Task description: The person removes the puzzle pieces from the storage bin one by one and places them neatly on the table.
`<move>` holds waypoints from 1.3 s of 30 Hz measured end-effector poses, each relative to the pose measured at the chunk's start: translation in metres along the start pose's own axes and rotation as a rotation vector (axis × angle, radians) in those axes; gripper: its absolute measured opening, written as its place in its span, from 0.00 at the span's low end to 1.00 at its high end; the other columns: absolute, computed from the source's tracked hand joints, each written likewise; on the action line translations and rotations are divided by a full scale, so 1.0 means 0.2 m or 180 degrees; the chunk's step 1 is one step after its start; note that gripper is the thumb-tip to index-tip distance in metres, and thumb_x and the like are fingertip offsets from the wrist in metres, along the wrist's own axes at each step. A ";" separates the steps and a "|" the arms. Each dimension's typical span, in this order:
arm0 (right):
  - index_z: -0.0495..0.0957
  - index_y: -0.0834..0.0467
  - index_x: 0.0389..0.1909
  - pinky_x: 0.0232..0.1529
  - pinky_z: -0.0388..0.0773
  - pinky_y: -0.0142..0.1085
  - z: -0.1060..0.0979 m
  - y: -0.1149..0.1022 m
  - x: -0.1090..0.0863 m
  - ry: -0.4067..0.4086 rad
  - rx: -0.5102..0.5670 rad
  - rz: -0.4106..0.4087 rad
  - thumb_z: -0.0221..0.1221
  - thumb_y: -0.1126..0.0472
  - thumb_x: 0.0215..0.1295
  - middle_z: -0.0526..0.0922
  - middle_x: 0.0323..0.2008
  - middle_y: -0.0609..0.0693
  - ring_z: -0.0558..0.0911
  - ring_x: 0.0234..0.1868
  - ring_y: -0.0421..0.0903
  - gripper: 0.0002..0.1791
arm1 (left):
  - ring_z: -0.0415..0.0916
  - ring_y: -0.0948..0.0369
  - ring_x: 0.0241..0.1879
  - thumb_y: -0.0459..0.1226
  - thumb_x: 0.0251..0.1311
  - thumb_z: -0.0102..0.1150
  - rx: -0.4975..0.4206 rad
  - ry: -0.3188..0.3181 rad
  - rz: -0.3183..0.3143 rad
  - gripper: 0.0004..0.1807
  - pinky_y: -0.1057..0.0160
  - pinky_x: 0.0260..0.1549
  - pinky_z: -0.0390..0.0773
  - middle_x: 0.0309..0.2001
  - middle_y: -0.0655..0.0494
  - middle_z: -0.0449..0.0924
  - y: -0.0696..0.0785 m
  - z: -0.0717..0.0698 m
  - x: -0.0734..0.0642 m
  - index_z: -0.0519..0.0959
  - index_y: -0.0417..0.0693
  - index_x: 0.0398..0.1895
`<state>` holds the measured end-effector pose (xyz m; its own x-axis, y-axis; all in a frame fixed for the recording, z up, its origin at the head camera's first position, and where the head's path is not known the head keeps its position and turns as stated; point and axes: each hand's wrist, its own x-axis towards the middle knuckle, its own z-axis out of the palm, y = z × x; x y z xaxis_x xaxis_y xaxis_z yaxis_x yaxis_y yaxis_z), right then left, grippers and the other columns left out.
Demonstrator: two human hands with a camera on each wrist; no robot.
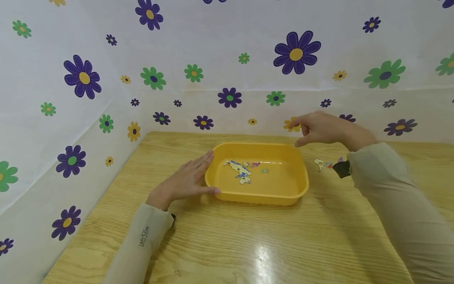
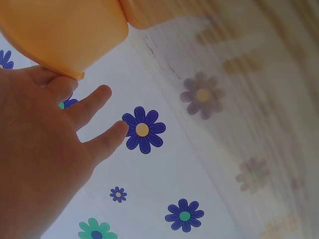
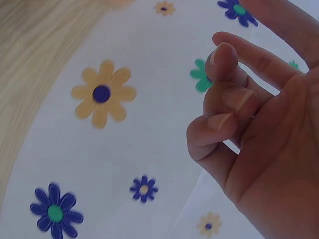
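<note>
The left hand, spread wide, touches the rounded rectangular yellow plastic tray; the empty right hand, loosely bent, hovers near it.

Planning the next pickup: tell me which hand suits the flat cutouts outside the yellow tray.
Probably the right hand: it looks empty, nearer those cutouts, while the left hand touches the opposite end of the yellow tray.

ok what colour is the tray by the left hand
Yellow: the tray shows best in the head view, where the left hand touches its side.
</note>
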<state>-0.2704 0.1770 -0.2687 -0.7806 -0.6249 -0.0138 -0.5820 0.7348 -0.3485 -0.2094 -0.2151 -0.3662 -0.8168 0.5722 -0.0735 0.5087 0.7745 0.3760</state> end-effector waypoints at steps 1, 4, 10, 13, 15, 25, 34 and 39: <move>0.77 0.68 0.58 0.29 0.68 0.38 0.01 -0.02 0.02 -0.0009 0.0033 -0.0006 0.71 0.61 0.62 0.73 0.25 0.48 0.69 0.26 0.45 0.27 | 0.39 0.48 0.80 0.79 0.54 0.45 0.0001 -0.0001 -0.0004 0.67 0.41 0.75 0.42 0.82 0.52 0.33 0.00 0.00 0.00 0.40 0.42 0.82; 0.78 0.67 0.58 0.30 0.69 0.38 0.03 -0.08 0.06 -0.0057 0.0055 -0.0007 0.71 0.60 0.62 0.74 0.26 0.49 0.70 0.28 0.46 0.26 | 0.39 0.48 0.80 0.79 0.55 0.46 -0.0009 -0.0001 -0.0012 0.67 0.41 0.75 0.42 0.82 0.53 0.33 0.00 0.00 0.00 0.40 0.42 0.82; 0.77 0.66 0.60 0.31 0.70 0.38 0.08 -0.19 0.16 -0.0237 0.0080 0.0023 0.70 0.60 0.63 0.74 0.27 0.50 0.71 0.30 0.48 0.27 | 0.40 0.48 0.79 0.79 0.54 0.45 -0.0010 0.0021 0.0020 0.67 0.41 0.75 0.44 0.82 0.51 0.34 0.00 0.00 -0.01 0.41 0.41 0.82; 0.78 0.65 0.60 0.30 0.70 0.36 0.11 -0.23 0.22 -0.0323 0.0067 -0.0010 0.70 0.60 0.63 0.74 0.26 0.50 0.71 0.29 0.47 0.26 | 0.40 0.47 0.79 0.79 0.54 0.46 -0.0028 0.0016 0.0009 0.67 0.41 0.75 0.44 0.82 0.51 0.34 0.00 0.00 -0.01 0.41 0.41 0.82; 0.78 0.66 0.60 0.30 0.70 0.35 0.14 -0.24 0.24 -0.0373 0.0081 -0.0055 0.70 0.60 0.63 0.74 0.25 0.51 0.72 0.28 0.47 0.26 | 0.39 0.47 0.79 0.79 0.54 0.46 -0.0046 -0.0002 -0.0014 0.67 0.42 0.75 0.44 0.82 0.51 0.34 0.00 0.00 -0.01 0.41 0.41 0.82; 0.77 0.68 0.61 0.35 0.75 0.39 0.23 -0.27 0.35 -0.0648 0.0058 -0.0116 0.71 0.58 0.62 0.77 0.27 0.51 0.74 0.30 0.47 0.29 | 0.39 0.47 0.80 0.79 0.54 0.47 -0.0056 -0.0032 -0.0049 0.67 0.41 0.75 0.43 0.82 0.51 0.33 0.01 -0.01 0.00 0.40 0.42 0.82; 0.75 0.67 0.64 0.46 0.78 0.44 0.27 -0.32 0.40 -0.0847 0.0016 0.0008 0.70 0.57 0.62 0.82 0.24 0.52 0.75 0.29 0.45 0.32 | 0.40 0.47 0.79 0.79 0.54 0.46 -0.0078 -0.0024 -0.0052 0.67 0.41 0.75 0.44 0.82 0.51 0.33 0.02 -0.01 0.00 0.40 0.41 0.82; 0.75 0.66 0.64 0.47 0.77 0.43 0.30 -0.33 0.43 -0.0941 0.0016 0.0086 0.70 0.57 0.62 0.78 0.26 0.50 0.74 0.30 0.45 0.32 | 0.40 0.47 0.79 0.77 0.55 0.49 -0.0099 -0.0056 -0.0076 0.66 0.41 0.75 0.44 0.82 0.52 0.33 0.03 -0.01 0.00 0.40 0.42 0.82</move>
<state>-0.2855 0.0594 -0.3042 -0.6951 -0.6554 -0.2954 -0.5602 0.7514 -0.3488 -0.2073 -0.2108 -0.3619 -0.8236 0.5584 -0.0988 0.4802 0.7794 0.4024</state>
